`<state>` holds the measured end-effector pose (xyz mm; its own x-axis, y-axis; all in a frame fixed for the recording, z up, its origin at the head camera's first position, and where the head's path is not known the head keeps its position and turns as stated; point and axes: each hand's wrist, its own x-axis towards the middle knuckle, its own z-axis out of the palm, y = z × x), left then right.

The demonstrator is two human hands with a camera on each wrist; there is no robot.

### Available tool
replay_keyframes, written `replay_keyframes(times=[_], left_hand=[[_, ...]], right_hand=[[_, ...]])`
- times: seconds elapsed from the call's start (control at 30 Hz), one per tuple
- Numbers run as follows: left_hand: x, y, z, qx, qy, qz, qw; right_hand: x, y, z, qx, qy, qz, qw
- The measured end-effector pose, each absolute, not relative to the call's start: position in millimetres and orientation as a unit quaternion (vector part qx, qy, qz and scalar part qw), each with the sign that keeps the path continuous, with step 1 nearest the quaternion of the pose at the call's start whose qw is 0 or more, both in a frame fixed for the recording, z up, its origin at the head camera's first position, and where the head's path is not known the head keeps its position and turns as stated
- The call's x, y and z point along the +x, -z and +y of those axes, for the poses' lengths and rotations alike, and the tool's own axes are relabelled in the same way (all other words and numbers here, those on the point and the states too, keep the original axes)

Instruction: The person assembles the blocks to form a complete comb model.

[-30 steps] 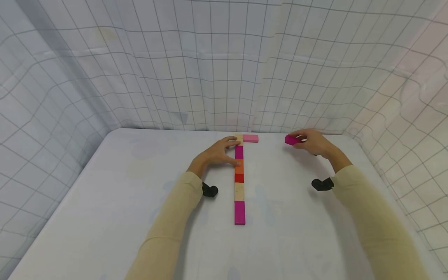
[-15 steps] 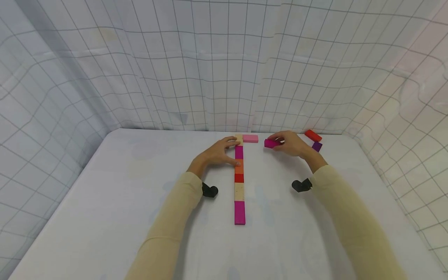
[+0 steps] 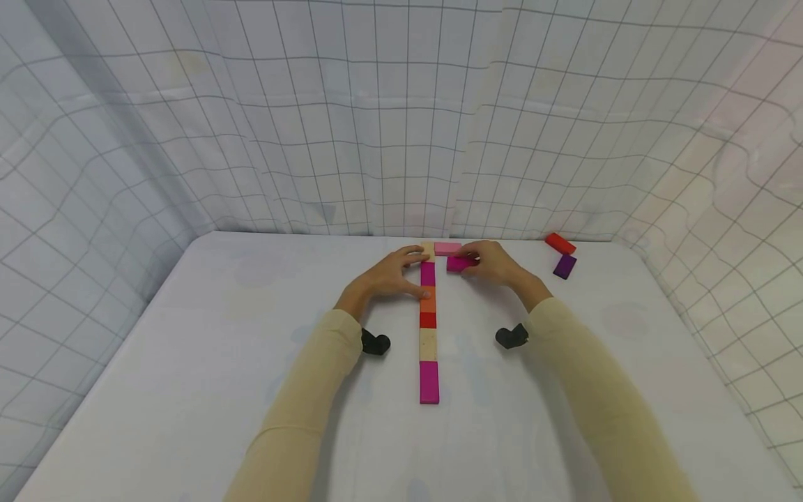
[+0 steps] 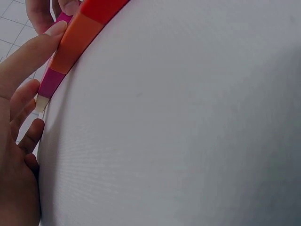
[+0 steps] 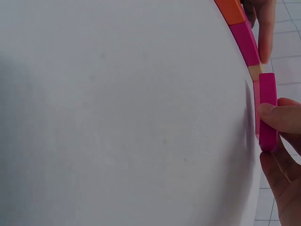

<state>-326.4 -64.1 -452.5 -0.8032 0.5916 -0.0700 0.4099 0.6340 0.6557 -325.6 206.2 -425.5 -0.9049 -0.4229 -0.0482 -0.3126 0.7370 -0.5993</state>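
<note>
Head view takes in, largest first, a gridded sheet (image 3: 401,125) hanging behind and to both sides of a white surface (image 3: 219,418), over which two pale sleeves reach. On the surface a row of coloured blocks (image 3: 428,321) runs end to end from the far edge toward the near edge, around midway between left and right edges. The left hand (image 3: 387,273) lies along the far part of this row, fingers loosely spread and gripping nothing, its thumb on the orange block (image 3: 429,305) and its fingertips by the cream block (image 3: 428,251) at the far end. The right hand (image 3: 492,263) pinches a magenta block (image 3: 459,265) between thumb and fingers, just on the near-edge side of a pink block (image 3: 447,249), which juts from the cream one toward the right edge; whether the magenta block touches the surface cannot be told. Near the far right corner lie a red block (image 3: 560,243) and, just beside it, a smaller purple block (image 3: 564,266). The step in hand looks like adding to the pink branch while the row is steadied. The next move probably calls for lining the magenta block up with the pink one, lowering it flat and letting go without nudging its neighbours.
</note>
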Motion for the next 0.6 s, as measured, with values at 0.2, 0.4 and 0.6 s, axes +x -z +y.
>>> replay_keyframes(times=[0.2, 0.4, 0.6], left_hand=[[-325.9, 452.3, -64.4, 0.279, -0.323, 0.893, 0.139], [-326.2, 452.2, -64.3, 0.284, -0.322, 0.893, 0.135], [-326.7, 453.1, -64.2, 0.286, -0.324, 0.892, 0.132]], right_hand=[[-324.3, 428.9, 192.8, -0.210, 0.302, 0.926, 0.085], [-325.0, 430.0, 186.4, -0.222, 0.301, 0.924, 0.077], [-326.0, 433.3, 183.7, -0.220, 0.295, 0.926, 0.077]])
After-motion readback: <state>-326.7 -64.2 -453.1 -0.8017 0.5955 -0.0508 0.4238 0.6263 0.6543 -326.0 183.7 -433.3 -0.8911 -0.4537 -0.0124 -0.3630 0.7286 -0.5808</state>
